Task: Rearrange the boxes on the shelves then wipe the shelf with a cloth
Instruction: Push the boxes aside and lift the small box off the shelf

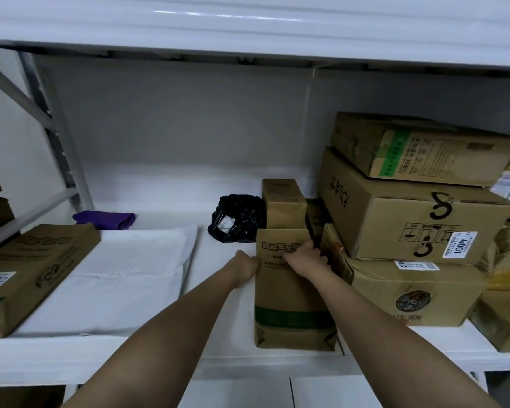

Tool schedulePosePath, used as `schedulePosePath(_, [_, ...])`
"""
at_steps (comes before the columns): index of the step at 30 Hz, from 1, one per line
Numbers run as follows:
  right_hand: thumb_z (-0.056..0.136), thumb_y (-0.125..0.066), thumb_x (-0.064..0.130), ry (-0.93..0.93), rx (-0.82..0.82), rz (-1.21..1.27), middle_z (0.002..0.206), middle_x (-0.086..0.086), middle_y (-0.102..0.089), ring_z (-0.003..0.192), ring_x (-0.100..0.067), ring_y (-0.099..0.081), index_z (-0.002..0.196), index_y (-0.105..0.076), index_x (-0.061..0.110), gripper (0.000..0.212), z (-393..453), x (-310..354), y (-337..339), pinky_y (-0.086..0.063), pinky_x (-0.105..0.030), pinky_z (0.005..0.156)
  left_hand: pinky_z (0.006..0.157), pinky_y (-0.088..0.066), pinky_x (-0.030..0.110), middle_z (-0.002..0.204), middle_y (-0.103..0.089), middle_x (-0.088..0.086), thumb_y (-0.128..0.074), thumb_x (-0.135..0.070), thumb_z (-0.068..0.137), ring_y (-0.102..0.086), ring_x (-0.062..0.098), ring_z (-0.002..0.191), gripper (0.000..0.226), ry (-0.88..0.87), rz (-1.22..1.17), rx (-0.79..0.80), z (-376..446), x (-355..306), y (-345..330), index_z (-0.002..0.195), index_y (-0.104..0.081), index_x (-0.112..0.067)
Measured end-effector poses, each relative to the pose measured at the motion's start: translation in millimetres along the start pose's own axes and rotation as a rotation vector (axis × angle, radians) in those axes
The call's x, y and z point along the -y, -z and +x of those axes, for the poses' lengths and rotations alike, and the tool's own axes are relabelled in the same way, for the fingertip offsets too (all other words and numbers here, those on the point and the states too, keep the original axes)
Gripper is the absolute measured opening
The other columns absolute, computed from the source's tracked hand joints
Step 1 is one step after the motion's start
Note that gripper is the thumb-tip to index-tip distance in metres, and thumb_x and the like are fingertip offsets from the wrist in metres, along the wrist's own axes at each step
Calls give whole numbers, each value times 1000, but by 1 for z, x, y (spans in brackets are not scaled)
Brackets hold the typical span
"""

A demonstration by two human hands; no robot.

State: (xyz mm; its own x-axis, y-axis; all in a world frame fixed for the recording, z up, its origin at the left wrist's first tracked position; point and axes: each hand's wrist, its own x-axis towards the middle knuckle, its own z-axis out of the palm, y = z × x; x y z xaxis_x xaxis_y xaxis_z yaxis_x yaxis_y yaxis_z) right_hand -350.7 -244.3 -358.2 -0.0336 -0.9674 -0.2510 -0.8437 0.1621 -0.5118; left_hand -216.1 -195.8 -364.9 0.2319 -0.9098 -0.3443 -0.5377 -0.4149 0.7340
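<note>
A long box (292, 293) lies on the white shelf (224, 351) between both hands. The left hand (246, 267) presses its left side, fingers hidden (grip unclear); the right hand (306, 256) curls over its far right edge. The purple cloth (105, 219) lies well left.

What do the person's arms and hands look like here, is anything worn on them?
Both arms are bare for all of their visible length: no sleeves show. The left hand and right hand wear no gloves, and no watch, bracelet or ring is visible on them.
</note>
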Motion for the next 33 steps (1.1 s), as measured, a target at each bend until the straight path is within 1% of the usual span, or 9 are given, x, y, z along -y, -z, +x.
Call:
schedulePosePath(4, [89, -55, 45, -61, 38, 166, 149, -16, -22, 133, -37, -29, 149, -12, 12, 80, 2, 5, -3, -33, -42, 107, 79, -45, 25, 118, -55, 6, -35, -35, 101, -53, 19, 106, 39, 44, -203, 111, -11, -6, -4, 127, -50, -11])
schedulePosePath(7, [87, -56, 44, -87, 45, 199, 147, -16, -23, 129, -36, -36, 148, -18, 11, 79, 1, 10, -2, -38, -43, 106, 46, -47, 13, 84, -57, -1, -46, -31, 99, -53, 9, 73, 20, 90, -388, 177, -20, -13, -8, 86, -55, -19])
schedulePosePath(9, [85, -58, 47, -91, 43, 191, 146, -16, -23, 127, -35, -37, 146, -22, 10, 80, 0, 13, -1, -39, -43, 106, 35, -43, 11, 79, -57, 1, -51, -28, 97, -52, 11, 67, 21, 103, -472, 194, -25, -17, -8, 80, -55, -16])
schedulePosePath(12, [82, -59, 54, -65, 28, 195, 143, -16, -23, 126, -35, -38, 144, -23, 11, 83, -4, 18, 3, -38, -43, 107, 48, -51, 24, 86, -64, 7, -57, -29, 93, -60, 19, 71, 25, 105, -542, 199, -27, -23, 0, 106, -64, -9])
schedulePosePath(17, [84, -55, 60, -2, 20, 202, 146, -16, -19, 131, -36, -33, 145, -20, 12, 85, -14, 26, 12, -36, -42, 108, 56, -55, 29, 113, -64, 13, -68, -40, 80, -65, 27, 88, 78, 86, -513, 72, -29, -30, 23, 143, -35, -9])
schedulePosePath(21, [89, -53, 51, 62, -65, 218, 148, -15, -22, 133, -35, -30, 147, -16, 12, 80, -20, 37, 23, -34, -42, 105, 44, -52, 27, 116, -62, 15, -47, -28, 97, -62, 24, 74, 56, 36, -466, -45, -28, -31, 46, 146, -27, -9])
schedulePosePath(23, [90, -53, 47, 73, -112, 278, 149, -14, -25, 133, -34, -32, 147, -20, 12, 75, -24, 45, 30, -35, -42, 105, 52, -55, 35, 120, -60, 16, -41, -24, 98, -62, 27, 81, 48, 15, -479, -93, -27, -30, 56, 142, -31, -8])
schedulePosePath(28, [89, -48, 49, 116, -64, 621, 138, -7, -45, 121, -31, -48, 124, -54, 18, 47, -24, 66, 31, -42, -45, 102, 55, -53, 33, 109, -65, 14, -34, -23, 101, -64, 27, 88, 34, 25, -616, -105, -25, -17, 87, 127, -50, -7])
schedulePosePath(33, [102, -35, 32, 190, 163, 823, 92, -4, -61, 78, -17, -58, 119, -48, 15, 28, -30, 77, 27, -46, -29, 63, 64, -52, 35, 95, -65, 11, -33, -19, 101, -63, 24, 78, 27, 33, -625, -107, -29, -7, 111, 112, -55, -7])
